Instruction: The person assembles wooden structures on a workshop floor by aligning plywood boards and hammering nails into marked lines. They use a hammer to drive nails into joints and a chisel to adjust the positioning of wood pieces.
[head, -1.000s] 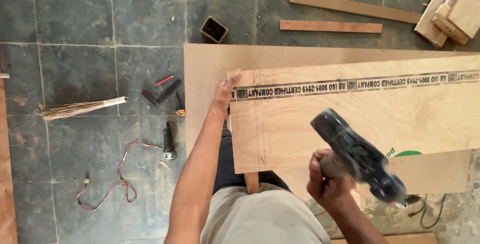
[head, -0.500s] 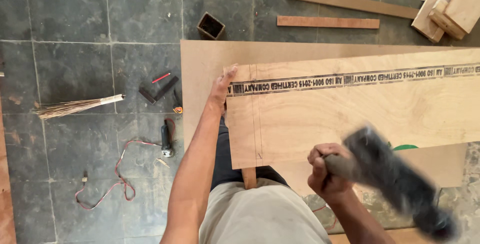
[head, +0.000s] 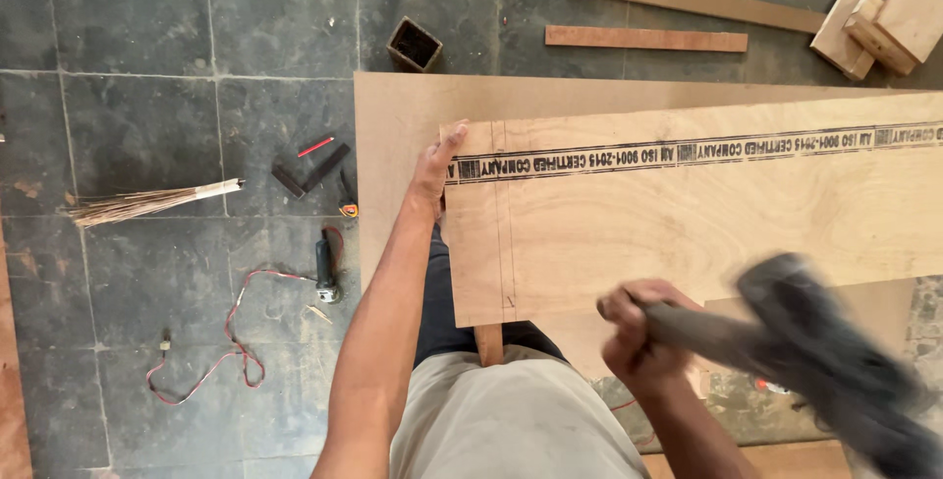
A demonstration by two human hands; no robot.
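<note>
**Power tool in my right hand, left hand on the plywood**

Nearest to me, my right hand [head: 643, 337] is closed tight around the handle of a dark power tool [head: 815, 356]. The tool is blurred, so I cannot tell its exact kind; it stretches away to my right, just off the near edge of the plywood sheet [head: 707, 214].

My left hand [head: 434, 167] reaches forward with the arm straight, its fingers wrapped over the left end of that sheet near the far corner, holding it. The sheet is pale, with a black printed band along its far side and thin pencil lines drawn across near the left end. It lies on a larger brown board [head: 403, 115] that shows beyond it and to its left.

On the dark tiled floor [head: 147, 66] to my left lie a small dark tool with a red cable [head: 325, 268], then a little broom of straw [head: 147, 202], a black try square [head: 309, 172] and a red pencil [head: 315, 147] just beyond it.

Farther off, a small open square box [head: 414, 44] stands near the board's far edge. Past that, two wooden strips [head: 645, 39] lie on the floor, with stacked timber offcuts [head: 884, 7] in the far right corner.
</note>
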